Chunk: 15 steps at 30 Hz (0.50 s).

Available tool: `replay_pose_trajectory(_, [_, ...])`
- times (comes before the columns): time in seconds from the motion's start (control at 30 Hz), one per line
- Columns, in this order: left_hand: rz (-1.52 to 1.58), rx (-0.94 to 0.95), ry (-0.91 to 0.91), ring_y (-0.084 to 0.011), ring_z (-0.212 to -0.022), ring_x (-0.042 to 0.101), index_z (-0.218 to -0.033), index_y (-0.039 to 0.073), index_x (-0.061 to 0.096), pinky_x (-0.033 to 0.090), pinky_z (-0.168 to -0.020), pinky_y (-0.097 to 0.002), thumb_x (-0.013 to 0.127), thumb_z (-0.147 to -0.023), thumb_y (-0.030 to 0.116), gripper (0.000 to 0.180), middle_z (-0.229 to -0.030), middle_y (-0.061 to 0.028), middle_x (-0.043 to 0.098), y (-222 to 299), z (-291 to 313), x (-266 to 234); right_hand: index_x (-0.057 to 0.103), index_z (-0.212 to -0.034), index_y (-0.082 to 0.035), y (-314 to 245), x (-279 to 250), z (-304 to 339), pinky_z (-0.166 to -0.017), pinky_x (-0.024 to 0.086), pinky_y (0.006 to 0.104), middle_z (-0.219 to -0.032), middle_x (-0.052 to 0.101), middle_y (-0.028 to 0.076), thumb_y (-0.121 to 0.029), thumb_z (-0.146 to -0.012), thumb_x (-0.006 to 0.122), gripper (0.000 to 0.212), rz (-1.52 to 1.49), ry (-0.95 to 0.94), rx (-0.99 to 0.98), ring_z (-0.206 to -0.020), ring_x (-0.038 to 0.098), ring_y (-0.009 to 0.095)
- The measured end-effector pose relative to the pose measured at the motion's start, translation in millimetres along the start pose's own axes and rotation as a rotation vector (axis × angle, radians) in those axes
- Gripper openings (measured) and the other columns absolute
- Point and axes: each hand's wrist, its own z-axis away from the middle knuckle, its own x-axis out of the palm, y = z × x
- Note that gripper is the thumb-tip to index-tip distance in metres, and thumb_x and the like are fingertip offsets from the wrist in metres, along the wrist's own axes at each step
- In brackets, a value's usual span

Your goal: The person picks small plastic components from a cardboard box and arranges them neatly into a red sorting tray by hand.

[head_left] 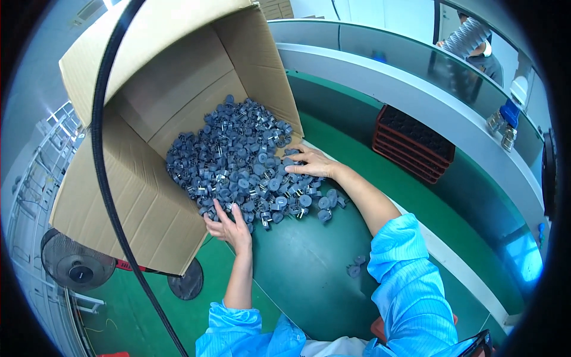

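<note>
A heap of small grey-blue round plastic parts with shiny metal prongs (pixel 238 160) spills out of a large cardboard box (pixel 172 101) that lies tipped with its mouth toward me. The heap reaches onto a dark green work surface (pixel 303 256). My left hand (pixel 231 231) is at the heap's near left edge, fingers apart and touching the parts beside the box flap. At the heap's right side rests my right hand (pixel 312 163), its fingers stretched over the parts. Neither hand visibly grips a part, though some fingertips are hidden among them.
Two or so loose parts (pixel 355 268) lie by my right sleeve. A black cable (pixel 98 137) hangs across the left. Stacked red-brown trays (pixel 413 143) stand beyond a rail at right. A fan (pixel 78 268) is at lower left. Another person (pixel 485 59) is at far right.
</note>
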Motion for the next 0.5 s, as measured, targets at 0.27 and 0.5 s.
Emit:
replay_pose_trajectory(0.27, [0.059,0.080,-0.032,-0.0587,-0.159,0.012,-0.166,0.025,0.046,0.015,-0.128,-0.0630,0.053,-0.108,0.061,0.069,-0.171,-0.0431,0.003,2,16,6,0.077,-0.136,-0.017,-20,28,55,-0.122,0.041,0.0432,-0.163,0.048,0.015,-0.065,-0.094,0.070,0.064,-0.052,0.023,-0.175,-0.145,0.052,0.037])
replay_pose_trajectory(0.5, [0.306,0.089,-0.133,-0.0584,-0.160,0.014,-0.160,0.026,0.055,0.015,-0.131,-0.0573,0.061,-0.105,0.060,0.065,-0.170,-0.0455,0.007,27,37,13,0.073,-0.141,-0.018,-36,21,126,-0.122,0.041,0.0433,-0.166,0.044,0.015,-0.060,-0.095,0.070,0.062,-0.041,0.022,-0.131,-0.147,0.049,0.037])
